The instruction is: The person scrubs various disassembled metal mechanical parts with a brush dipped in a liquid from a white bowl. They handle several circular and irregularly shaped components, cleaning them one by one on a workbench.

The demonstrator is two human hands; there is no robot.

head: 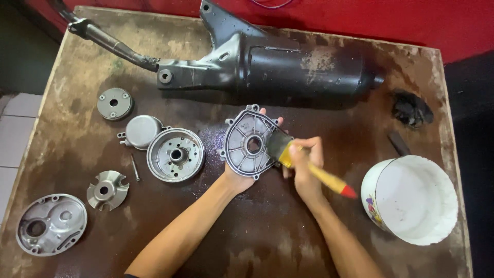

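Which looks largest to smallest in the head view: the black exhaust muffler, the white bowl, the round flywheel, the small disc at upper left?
1. black exhaust muffler
2. white bowl
3. round flywheel
4. small disc

The bowl sits nearer the camera, but the gaps look clear enough to rank.

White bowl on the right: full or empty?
Cannot tell for sure. The white bowl stands upright and its inside looks plain white, with no objects visible; a clear liquid would not show.

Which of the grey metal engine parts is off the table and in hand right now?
The ribbed round cover with the centre hole: the left hand holds it up while the right hand brushes it. The other metal parts lie untouched to the left on the table.
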